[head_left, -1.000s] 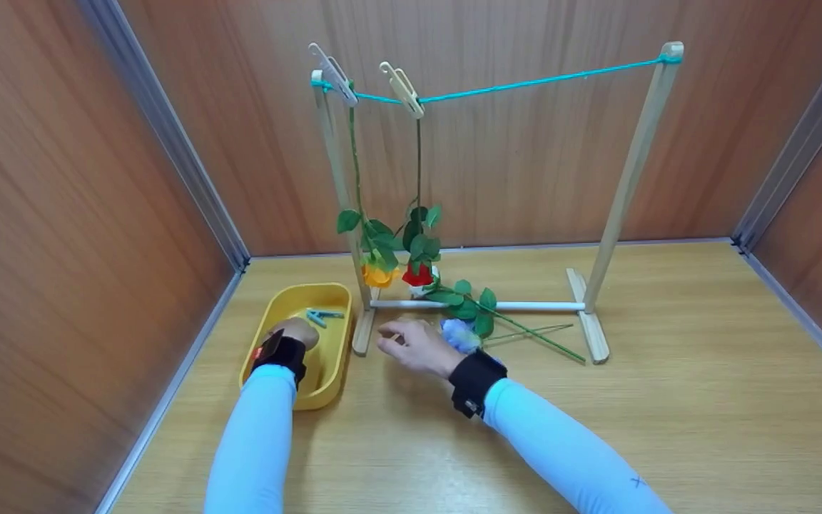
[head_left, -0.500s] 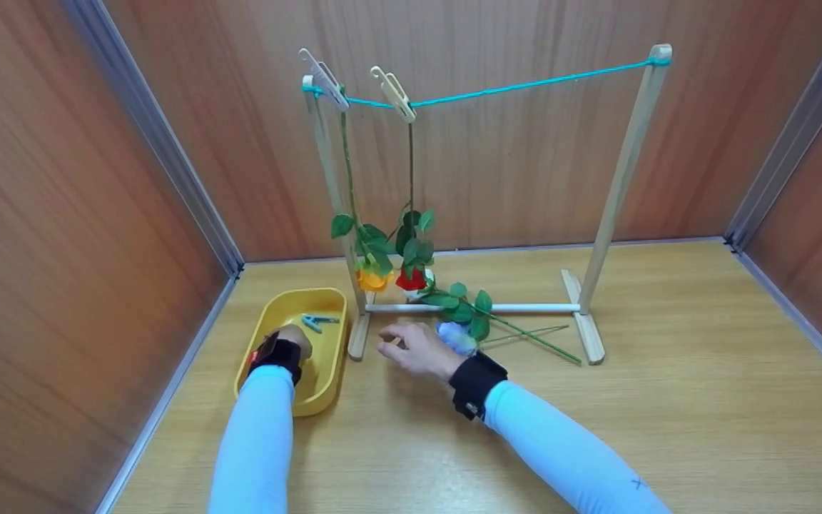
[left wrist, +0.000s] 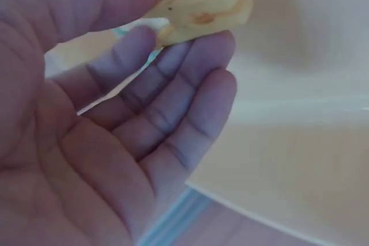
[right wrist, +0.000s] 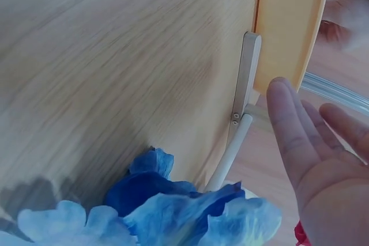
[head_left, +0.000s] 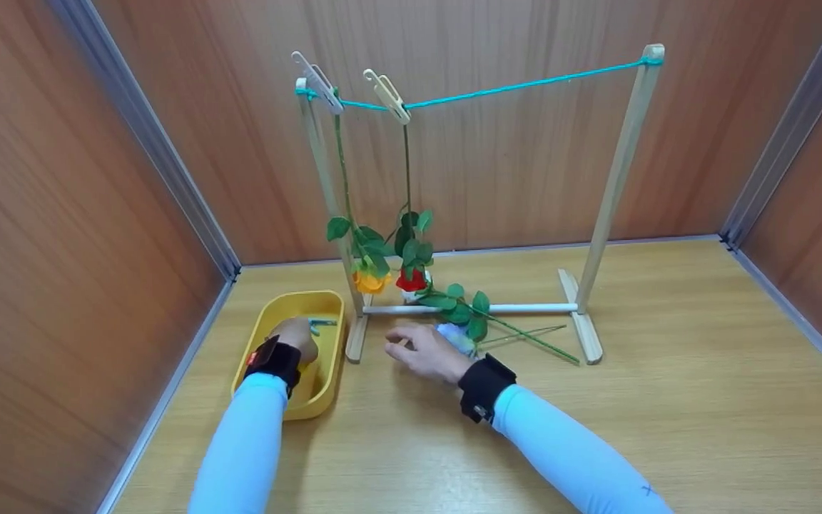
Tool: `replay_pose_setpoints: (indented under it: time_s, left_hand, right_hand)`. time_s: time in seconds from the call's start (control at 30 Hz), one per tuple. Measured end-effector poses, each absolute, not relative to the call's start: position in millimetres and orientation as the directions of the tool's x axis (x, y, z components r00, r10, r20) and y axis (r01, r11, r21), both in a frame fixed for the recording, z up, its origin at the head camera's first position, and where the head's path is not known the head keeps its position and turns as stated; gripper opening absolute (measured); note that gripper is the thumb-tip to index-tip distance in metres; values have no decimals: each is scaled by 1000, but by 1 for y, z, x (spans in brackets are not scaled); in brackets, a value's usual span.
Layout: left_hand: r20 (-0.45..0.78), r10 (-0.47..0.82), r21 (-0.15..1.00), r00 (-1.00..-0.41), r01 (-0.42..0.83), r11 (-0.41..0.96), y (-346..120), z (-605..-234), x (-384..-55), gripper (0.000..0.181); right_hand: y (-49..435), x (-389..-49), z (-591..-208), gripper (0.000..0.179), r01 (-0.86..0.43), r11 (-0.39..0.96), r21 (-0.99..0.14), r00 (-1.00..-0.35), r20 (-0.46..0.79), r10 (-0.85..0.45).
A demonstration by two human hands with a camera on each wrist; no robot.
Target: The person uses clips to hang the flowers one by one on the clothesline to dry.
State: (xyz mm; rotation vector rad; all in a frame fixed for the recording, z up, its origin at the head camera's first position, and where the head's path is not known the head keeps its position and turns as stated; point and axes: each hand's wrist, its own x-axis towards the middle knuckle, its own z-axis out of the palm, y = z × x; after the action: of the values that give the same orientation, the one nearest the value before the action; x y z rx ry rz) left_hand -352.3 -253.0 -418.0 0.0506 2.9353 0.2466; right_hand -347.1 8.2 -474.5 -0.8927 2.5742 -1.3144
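Your left hand was down in the yellow tray, and the left wrist view showed thumb and fingertips pinching a pale clothespin by its very end. That grip was thin, so I judged the pin could twist or drop back into the tray when lifted. A teal clothespin lay in the tray just beyond your knuckles, close enough to be knocked or dragged along.

Your right hand hovered above the table with fingers loosely spread and holding nothing. The blue flower lay on the table just beside it, its stem running under the rack's white crossbar. A careless pull there could have snagged the leaves on that bar, or nudged the wooden rack and set the hung orange rose and red rose swinging from their pegs on the teal cord.

Compared with half a second earlier, your left hand had pushed further into the tray, now covering part of the teal pin. Your right hand had barely shifted.
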Motion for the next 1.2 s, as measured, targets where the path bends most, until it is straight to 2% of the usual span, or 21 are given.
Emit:
replay_pose_setpoints:
  time_s: [0.13, 0.23, 0.43, 0.67, 1.0, 1.2]
  left_hand:
    - [-164, 40, 228, -986, 2, 974, -247, -410, -358, 22]
    - [-99, 44, 283, -994, 14, 959, -241, -402, -354, 20]
    - [55, 91, 362, -994, 105, 926, -223, -392, -343, 13]
    - [223, 170, 402, -960, 249, 881, -193, -387, -333, 13]
    - [238, 142, 602, -961, 261, 755, -157, -391, -319, 21]
    - [277, 194, 702, -941, 336, 628, -139, -411, -312, 23]
  right_hand:
    - [15, -347, -473, 36, -450, 429, -783, -818, 169, -550]
    - [20, -346, -472, 35, -464, 414, -783, -812, 188, -553]
    - [31, -344, -475, 34, -495, 375, -784, -802, 246, -544]
    - [42, -343, -475, 30, -522, 294, -800, -785, 317, -532]
    - [62, -336, -467, 33, -480, 238, -844, -800, 310, -514]
    - [74, -330, -467, 35, -475, 235, -848, -805, 310, -506]
